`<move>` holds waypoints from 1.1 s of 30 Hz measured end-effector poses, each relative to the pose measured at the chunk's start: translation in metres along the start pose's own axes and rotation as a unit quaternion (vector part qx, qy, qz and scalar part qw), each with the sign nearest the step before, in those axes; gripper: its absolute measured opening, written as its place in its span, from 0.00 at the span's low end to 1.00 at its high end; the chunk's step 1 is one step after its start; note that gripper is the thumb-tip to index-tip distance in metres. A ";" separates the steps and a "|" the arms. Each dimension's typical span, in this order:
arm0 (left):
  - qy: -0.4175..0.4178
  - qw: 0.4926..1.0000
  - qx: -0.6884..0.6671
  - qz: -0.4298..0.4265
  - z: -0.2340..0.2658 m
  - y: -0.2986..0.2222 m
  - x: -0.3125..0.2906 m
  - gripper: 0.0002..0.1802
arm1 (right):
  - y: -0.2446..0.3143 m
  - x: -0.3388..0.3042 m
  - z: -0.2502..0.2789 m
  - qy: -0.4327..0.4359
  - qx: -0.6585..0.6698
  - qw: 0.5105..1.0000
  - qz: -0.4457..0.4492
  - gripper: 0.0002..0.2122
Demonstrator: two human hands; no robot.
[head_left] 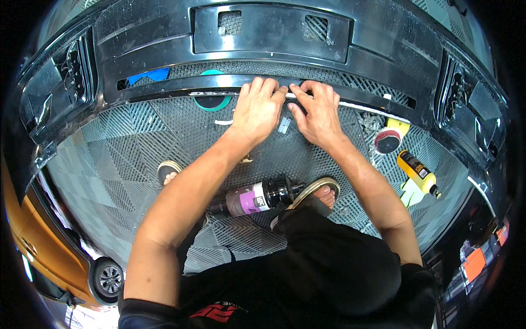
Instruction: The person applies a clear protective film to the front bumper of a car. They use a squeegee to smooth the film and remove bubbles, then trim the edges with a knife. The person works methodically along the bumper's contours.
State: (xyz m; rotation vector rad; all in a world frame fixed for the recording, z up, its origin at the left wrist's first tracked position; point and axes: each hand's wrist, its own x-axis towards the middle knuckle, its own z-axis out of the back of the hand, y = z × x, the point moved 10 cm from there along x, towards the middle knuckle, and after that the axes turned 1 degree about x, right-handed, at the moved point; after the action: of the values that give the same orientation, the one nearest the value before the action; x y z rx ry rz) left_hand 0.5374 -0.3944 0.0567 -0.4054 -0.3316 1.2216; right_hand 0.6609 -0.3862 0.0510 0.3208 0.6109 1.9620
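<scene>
A black car bumper [156,33] arches across the far side, and a thin white strip [372,110] runs along its lower edge. My left hand [256,108] is closed over the middle of that edge, fingers bent on top of the lip. Close beside it, my right hand [316,112] grips the same edge, with its index finger on the lip by the strip and its thumb lower down. The undersides of both grips are hidden. Below my hands, a small grey-blue flat piece [284,125] lies on the floor.
A black bottle with a purple label [246,200] lies between my feet. To the right are a round polishing pad [387,141], a yellow bottle [417,169] and a pale green cloth [411,193]. A teal-rimmed disc [213,103] and blue cloth [149,76] sit under the bumper. An orange car [52,241] stands left.
</scene>
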 end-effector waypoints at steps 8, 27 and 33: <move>-0.016 0.990 -0.131 -0.049 0.001 0.013 0.006 0.10 | -0.005 0.002 0.003 -0.094 0.033 0.995 -0.007 0.11; -0.042 0.968 -0.246 -0.031 0.008 0.022 0.007 0.11 | 0.003 0.006 0.000 -0.044 -0.004 0.998 -0.039 0.18; -0.052 0.980 -0.191 0.007 0.012 0.027 0.003 0.16 | 0.005 0.008 -0.001 -0.066 0.011 0.998 -0.003 0.13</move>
State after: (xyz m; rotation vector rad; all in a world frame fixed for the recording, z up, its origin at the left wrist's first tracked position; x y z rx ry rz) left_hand 0.5109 -0.3823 0.0548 -0.6772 -0.6592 1.1959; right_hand 0.6536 -0.3814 0.0527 0.4580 0.5462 1.9129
